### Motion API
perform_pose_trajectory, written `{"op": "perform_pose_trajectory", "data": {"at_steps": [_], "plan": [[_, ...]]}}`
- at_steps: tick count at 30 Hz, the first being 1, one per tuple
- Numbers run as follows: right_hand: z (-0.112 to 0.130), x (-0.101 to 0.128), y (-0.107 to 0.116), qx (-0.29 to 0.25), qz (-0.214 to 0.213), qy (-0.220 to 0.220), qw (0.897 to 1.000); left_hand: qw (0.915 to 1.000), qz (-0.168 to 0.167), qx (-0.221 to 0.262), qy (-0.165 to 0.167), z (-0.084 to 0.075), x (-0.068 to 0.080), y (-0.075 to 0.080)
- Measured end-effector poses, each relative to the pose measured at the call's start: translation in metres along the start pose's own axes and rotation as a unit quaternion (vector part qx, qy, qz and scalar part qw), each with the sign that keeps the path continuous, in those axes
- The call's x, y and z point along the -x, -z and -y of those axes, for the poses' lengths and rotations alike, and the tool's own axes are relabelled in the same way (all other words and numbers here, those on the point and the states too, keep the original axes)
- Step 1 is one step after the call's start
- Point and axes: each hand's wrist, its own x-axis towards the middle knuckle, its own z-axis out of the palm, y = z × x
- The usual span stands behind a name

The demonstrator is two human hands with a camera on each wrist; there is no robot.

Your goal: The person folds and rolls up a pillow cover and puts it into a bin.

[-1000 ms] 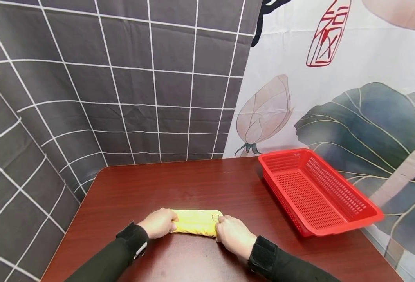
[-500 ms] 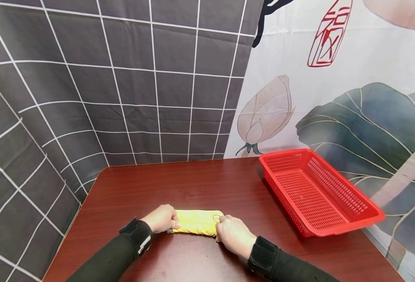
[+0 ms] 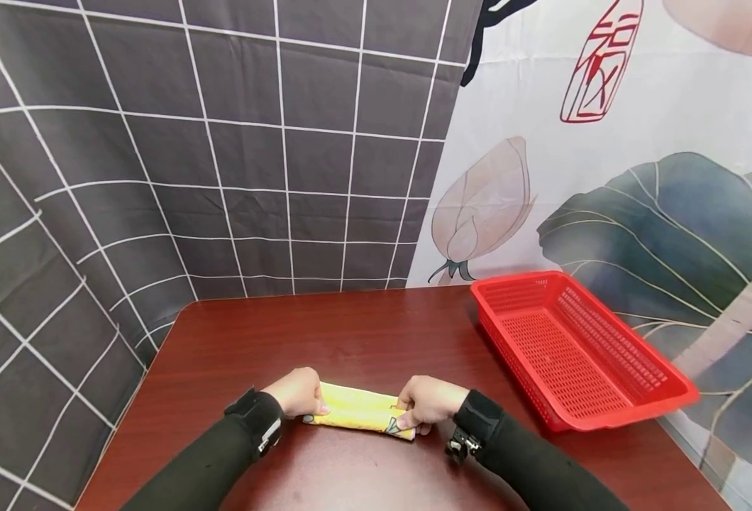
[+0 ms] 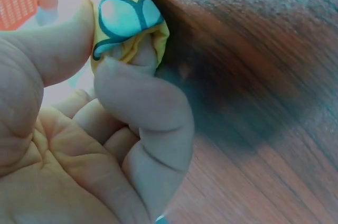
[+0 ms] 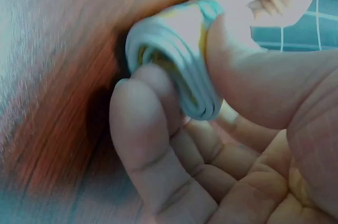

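A rolled yellow cloth (image 3: 358, 407) with blue-outlined print lies across the brown table between my hands, its right end nearer me than its left. My left hand (image 3: 298, 392) pinches the left end. In the left wrist view the thumb presses one side of the cloth (image 4: 124, 15) and a curled finger reaches into the open end. My right hand (image 3: 432, 399) grips the other end between thumb and fingers. The right wrist view shows several stacked white-edged layers of the cloth (image 5: 171, 34), with fingertips tucked into the roll.
A red plastic basket (image 3: 589, 419) with perforated walls stands at the right side of the brown table (image 3: 350, 333). Behind the table hang a grey cloth with white grid lines (image 3: 242, 163) and a white one with a lotus print (image 3: 478, 206).
My right hand has turned and taken a new grip, its thumb now on the near side. The cloth's right end has swung toward me and slightly right. My left hand has shifted slightly right.
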Motion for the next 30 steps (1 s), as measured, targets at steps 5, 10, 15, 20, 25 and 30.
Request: {"op": "perform_pose_trajectory", "data": {"at_steps": [5,10,15,20,25,30], "plan": [[-0.004,-0.003,0.004,-0.061,0.001,-0.019,0.998,0.9982,-0.008,0.018,0.057,-0.003,-0.002,-0.003],[-0.003,-0.004,0.005,-0.051,-0.017,-0.027,0.998,0.9960,-0.010,0.002,0.089,-0.004,-0.003,-0.005],[-0.006,-0.006,0.003,-0.034,-0.033,-0.030,0.998,0.9937,-0.036,-0.057,0.089,0.007,-0.011,-0.015],[-0.007,-0.004,0.000,0.002,-0.063,0.000,0.998,0.9796,-0.142,-0.141,-0.014,-0.008,0.008,-0.021],[-0.003,0.003,-0.007,0.062,-0.105,0.046,0.991,0.9271,-0.234,-0.258,-0.138,-0.011,0.030,-0.038],[0.001,0.012,-0.017,0.143,-0.179,0.103,0.968,0.8966,-0.265,-0.296,-0.196,-0.002,0.045,-0.049]]}}
